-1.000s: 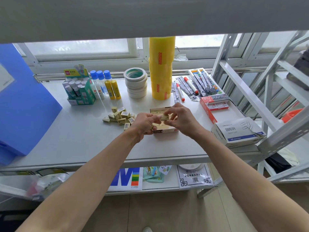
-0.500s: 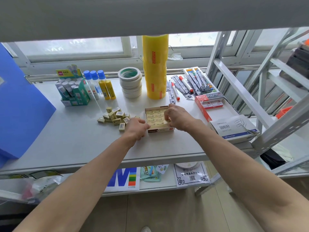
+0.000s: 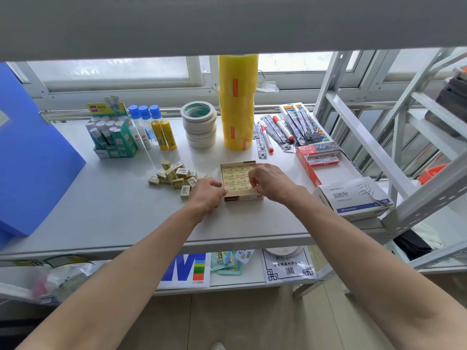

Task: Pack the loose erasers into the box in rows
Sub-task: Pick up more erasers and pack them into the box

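A small open cardboard box (image 3: 243, 197) sits mid-shelf, with pale yellow erasers (image 3: 236, 175) lying in rows inside. A pile of loose erasers (image 3: 174, 175) lies just to its left. My left hand (image 3: 208, 193) rests against the box's near left corner, fingertips touching the wall. My right hand (image 3: 267, 181) is over the box's right side, fingers curled down onto the erasers at the near right; what sits under the fingertips is hidden.
Behind the box stand a tall yellow tape stack (image 3: 237, 102) and white tape rolls (image 3: 201, 125). Glue sticks (image 3: 111, 132) and bottles (image 3: 154, 127) are back left, a blue folder (image 3: 30, 152) far left. Pens (image 3: 283, 130), a red box (image 3: 316, 157) and a paper-clip box (image 3: 353, 198) are on the right.
Both hands came down from holding an eraser above the box. The right hand went into the box's right side; the left hand dropped to the box's near left corner.
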`<state>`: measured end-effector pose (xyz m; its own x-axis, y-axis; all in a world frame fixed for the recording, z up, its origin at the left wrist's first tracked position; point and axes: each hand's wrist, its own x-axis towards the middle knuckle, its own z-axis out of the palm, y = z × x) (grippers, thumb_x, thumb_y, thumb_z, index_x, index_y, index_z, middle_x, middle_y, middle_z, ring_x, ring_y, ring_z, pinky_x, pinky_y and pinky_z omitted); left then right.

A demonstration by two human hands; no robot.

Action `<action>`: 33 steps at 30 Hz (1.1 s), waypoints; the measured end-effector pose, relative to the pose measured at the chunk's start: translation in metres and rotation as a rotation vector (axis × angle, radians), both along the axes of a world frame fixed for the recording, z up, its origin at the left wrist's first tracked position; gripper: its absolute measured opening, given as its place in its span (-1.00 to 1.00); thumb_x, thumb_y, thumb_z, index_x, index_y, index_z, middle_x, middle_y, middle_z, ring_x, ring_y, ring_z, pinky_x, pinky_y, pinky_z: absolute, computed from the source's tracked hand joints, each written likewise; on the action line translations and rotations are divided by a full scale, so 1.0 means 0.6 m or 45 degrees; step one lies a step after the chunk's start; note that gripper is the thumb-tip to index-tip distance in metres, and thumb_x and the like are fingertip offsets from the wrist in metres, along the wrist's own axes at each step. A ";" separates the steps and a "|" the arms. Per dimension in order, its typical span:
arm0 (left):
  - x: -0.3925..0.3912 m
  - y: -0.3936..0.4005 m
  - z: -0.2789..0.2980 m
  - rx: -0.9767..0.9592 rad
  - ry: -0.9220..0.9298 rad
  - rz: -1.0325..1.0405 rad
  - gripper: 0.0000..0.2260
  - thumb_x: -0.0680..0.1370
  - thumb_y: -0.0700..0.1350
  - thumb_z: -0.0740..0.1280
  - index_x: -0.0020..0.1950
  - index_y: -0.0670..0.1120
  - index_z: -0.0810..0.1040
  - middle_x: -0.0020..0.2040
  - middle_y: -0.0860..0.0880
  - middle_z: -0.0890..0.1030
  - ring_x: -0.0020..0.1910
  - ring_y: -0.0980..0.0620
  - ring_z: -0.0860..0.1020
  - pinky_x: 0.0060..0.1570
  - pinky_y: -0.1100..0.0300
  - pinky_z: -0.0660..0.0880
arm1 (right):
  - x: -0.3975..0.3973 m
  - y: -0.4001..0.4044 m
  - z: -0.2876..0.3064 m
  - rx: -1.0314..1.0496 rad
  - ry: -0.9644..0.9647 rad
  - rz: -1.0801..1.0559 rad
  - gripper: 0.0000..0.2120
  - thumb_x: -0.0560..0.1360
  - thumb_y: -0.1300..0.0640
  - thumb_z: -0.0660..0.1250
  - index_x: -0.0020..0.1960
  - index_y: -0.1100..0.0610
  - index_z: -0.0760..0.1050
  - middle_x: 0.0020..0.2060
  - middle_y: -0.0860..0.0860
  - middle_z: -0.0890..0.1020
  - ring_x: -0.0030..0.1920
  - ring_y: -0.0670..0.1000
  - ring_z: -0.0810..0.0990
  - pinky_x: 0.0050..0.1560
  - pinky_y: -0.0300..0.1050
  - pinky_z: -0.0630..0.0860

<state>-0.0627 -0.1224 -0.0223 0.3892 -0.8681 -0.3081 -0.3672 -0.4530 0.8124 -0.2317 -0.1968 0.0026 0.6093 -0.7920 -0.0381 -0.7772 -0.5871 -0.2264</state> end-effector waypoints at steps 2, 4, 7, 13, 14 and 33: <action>0.001 0.003 0.005 -0.074 0.164 0.099 -0.73 0.61 0.01 0.27 0.10 -0.17 0.57 -0.20 -0.07 0.55 -0.39 0.03 0.45 -0.43 0.22 0.37 | -0.001 -0.001 0.000 0.005 -0.034 -0.005 -0.86 0.45 0.31 0.29 -0.12 0.19 0.62 -0.05 0.10 0.60 -0.03 0.12 0.57 -0.04 -0.10 0.47; 0.005 0.004 0.015 -0.099 0.556 0.253 -0.62 0.65 0.10 0.14 0.10 -0.18 0.55 -0.23 -0.08 0.51 -0.43 0.06 0.42 -0.50 0.26 0.31 | 0.002 0.003 0.003 0.010 -0.103 -0.020 -0.87 0.50 0.23 0.31 -0.07 0.16 0.64 -0.03 0.09 0.60 -0.02 0.09 0.57 0.01 -0.09 0.48; 0.014 0.009 0.025 -0.066 1.144 0.384 -0.43 0.65 0.22 -0.01 0.19 -0.22 0.51 -0.29 -0.09 0.48 -0.48 0.07 0.43 -0.58 0.31 0.29 | 0.019 0.020 0.015 0.007 -0.357 -0.030 -0.87 0.52 0.13 0.33 0.00 0.10 0.65 -0.09 0.06 0.60 -0.10 0.03 0.56 -0.02 -0.10 0.47; 0.017 0.017 0.034 -0.033 1.459 0.435 -0.30 0.60 0.34 -0.14 0.24 -0.21 0.47 -0.18 -0.10 0.55 -0.45 0.08 0.46 -0.56 0.29 0.37 | 0.067 0.075 0.043 0.152 -0.591 0.212 -0.74 0.47 -0.01 0.42 0.14 -0.03 0.60 -0.05 -0.11 0.52 -0.22 -0.25 0.44 -0.11 -0.24 0.39; 0.019 0.015 0.033 -0.027 1.472 0.450 -0.28 0.59 0.35 -0.14 0.24 -0.21 0.48 -0.08 -0.11 0.55 -0.35 0.06 0.51 -0.46 0.25 0.45 | 0.072 0.081 0.045 0.167 -0.568 0.247 -0.72 0.45 0.00 0.44 0.16 -0.03 0.60 -0.03 -0.11 0.51 -0.22 -0.26 0.43 -0.12 -0.27 0.36; 0.032 0.035 0.031 -0.165 1.381 0.239 -0.86 0.61 -0.14 0.29 -0.01 -0.18 0.58 -0.16 -0.11 0.58 -0.38 0.06 0.49 -0.50 0.29 0.43 | 0.068 0.072 0.031 0.753 -1.178 -0.437 -0.74 0.46 0.08 0.46 -0.06 0.30 0.57 -0.31 0.20 0.68 -0.40 0.05 0.63 -0.39 -0.15 0.50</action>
<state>-0.0438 -0.1015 -0.0037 0.0963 -0.8739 -0.4765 0.6335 -0.3154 0.7065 -0.1911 -0.1535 0.0212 0.3535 -0.9290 -0.1094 -0.2680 0.0115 -0.9634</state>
